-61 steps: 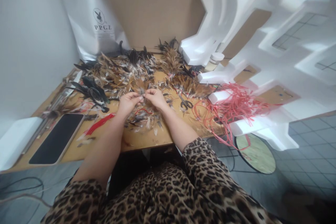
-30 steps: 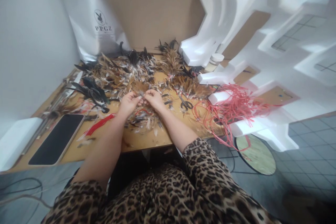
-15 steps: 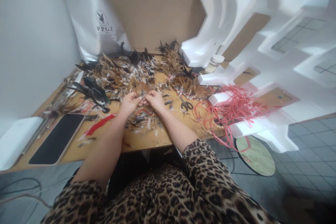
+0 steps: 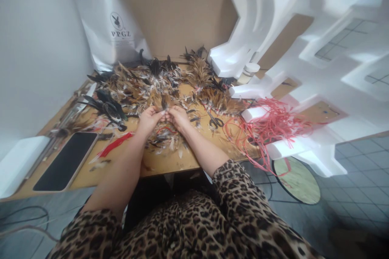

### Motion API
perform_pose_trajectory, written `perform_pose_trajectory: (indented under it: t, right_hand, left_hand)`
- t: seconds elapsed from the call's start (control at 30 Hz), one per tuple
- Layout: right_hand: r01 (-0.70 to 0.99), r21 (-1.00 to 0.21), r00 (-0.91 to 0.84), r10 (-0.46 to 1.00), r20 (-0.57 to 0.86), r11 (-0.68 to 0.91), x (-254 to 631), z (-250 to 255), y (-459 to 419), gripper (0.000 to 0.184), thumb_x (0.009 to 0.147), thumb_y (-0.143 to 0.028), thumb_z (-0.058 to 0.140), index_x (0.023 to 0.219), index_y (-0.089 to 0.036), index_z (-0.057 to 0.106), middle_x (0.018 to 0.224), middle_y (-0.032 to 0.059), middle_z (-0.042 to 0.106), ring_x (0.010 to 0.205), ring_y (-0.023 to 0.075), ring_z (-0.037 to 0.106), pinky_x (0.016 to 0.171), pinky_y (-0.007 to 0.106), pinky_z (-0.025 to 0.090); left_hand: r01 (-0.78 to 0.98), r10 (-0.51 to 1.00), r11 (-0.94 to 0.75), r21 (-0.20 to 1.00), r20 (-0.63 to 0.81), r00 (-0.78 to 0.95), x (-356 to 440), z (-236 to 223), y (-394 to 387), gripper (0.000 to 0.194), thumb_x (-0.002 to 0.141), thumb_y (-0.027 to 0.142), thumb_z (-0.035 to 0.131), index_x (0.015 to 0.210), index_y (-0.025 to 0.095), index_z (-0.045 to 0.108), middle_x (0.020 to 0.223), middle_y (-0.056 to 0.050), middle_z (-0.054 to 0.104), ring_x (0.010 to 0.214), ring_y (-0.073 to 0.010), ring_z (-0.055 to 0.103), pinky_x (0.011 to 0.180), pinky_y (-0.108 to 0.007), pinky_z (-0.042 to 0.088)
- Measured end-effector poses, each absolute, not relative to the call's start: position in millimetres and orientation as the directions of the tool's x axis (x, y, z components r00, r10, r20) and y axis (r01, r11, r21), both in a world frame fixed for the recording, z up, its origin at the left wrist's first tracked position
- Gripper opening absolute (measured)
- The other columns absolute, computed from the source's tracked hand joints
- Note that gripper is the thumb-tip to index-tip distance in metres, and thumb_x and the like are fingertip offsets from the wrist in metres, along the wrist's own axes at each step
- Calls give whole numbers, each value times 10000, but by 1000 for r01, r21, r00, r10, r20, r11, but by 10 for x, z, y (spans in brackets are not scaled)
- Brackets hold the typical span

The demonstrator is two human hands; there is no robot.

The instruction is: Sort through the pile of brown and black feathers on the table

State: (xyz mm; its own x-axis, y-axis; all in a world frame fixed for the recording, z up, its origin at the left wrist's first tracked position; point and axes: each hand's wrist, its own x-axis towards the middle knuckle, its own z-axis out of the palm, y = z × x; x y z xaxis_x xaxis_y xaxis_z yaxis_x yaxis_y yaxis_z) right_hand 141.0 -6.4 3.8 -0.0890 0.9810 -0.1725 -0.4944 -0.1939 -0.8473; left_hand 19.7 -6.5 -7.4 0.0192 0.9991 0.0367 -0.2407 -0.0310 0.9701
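Note:
My left hand and my right hand meet over the middle of the wooden table, thumbs and fingers pinched together. Between them they hold a small bunch of brown and dark feathers by its lower end, tips fanned away from me. My fingers cover the base of the bunch. Just below my hands lie loose feathers and a bit of red string. Beyond them spreads a large pile of brown, white and black feathers. Black-handled scissors lie right of my right hand.
At left are a phone, a white box, red ribbon and dark feathers. A silver bag stands behind. White foam, a jar and tangled red strips are at right. A round stool stands below.
Both hands stay in nearly the same spot, their fingers shifting slightly at the base of the bunch. A dark feather now shows more clearly in its middle.

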Motion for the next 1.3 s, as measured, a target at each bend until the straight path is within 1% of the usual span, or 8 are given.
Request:
perform_pose_trajectory:
  t: [0.23,0.47,0.57,0.7,0.87,1.03,1.2,1.3]
  right_hand:
    - [-304,-951,-60,997,-37,-53,1426,29,-58,201,636,-249,638,651,-176,452,476,-62,566,404,57,512,417,157,381]
    - [-410,-890,-97,979,-177,-201,1449,2,-18,203,683,-297,604,605,-154,484,447,-56,516,369,41,450,420,167,365]
    - [-388,-914,-75,993,-96,-117,1446,16,-37,236,669,-352,640,638,-152,519,490,-51,546,403,40,467,425,162,354]
    - [-282,-959,-62,998,-7,-24,1445,52,-79,284,633,-396,689,710,-147,575,521,-54,562,435,37,455,435,163,327]
    - [-243,-970,-86,996,-8,-29,1453,28,-72,285,605,-390,713,679,-151,576,503,-58,547,456,44,450,458,172,330]
    - [-317,-947,-18,999,-48,-51,1459,-29,-3,263,606,-367,699,668,-160,548,461,-69,529,420,50,448,447,175,340]
    - [-354,-935,-24,999,-34,-40,1451,-55,23,266,594,-364,698,673,-155,553,490,-62,551,443,53,473,485,187,387]
    - [-315,-948,-35,999,-30,-39,1447,-25,-14,273,597,-374,700,683,-149,572,492,-60,543,446,50,457,473,184,355]
  left_hand:
    - [-161,998,-37,986,44,37,183,-96,-58,306,559,345,768,700,123,610,594,-15,638,537,-105,592,581,-242,479]
    - [-203,999,-34,979,32,-16,203,-58,-71,344,529,353,785,712,132,595,607,-17,642,523,-106,582,580,-256,476]
    - [-200,999,-26,979,21,-27,193,-57,-64,349,534,353,779,721,122,597,613,-24,646,533,-102,589,577,-239,469]
    - [-211,999,-10,977,1,-43,175,-50,-52,335,524,327,781,707,113,598,580,-20,634,518,-95,584,547,-214,451]
    - [-226,1000,19,974,-16,15,165,-35,-58,351,525,314,783,738,109,595,586,-18,637,514,-86,580,508,-189,435]
    - [-194,995,58,979,-42,85,171,-29,-98,373,524,309,787,784,118,600,635,-11,641,567,-98,602,525,-198,452]
    - [-104,997,54,993,-48,52,177,-15,-117,351,494,314,792,718,114,612,609,-17,633,527,-101,571,467,-199,414]
    - [-94,999,23,995,-20,32,172,-21,-108,329,505,321,783,703,119,614,564,-4,611,494,-93,541,462,-199,397]
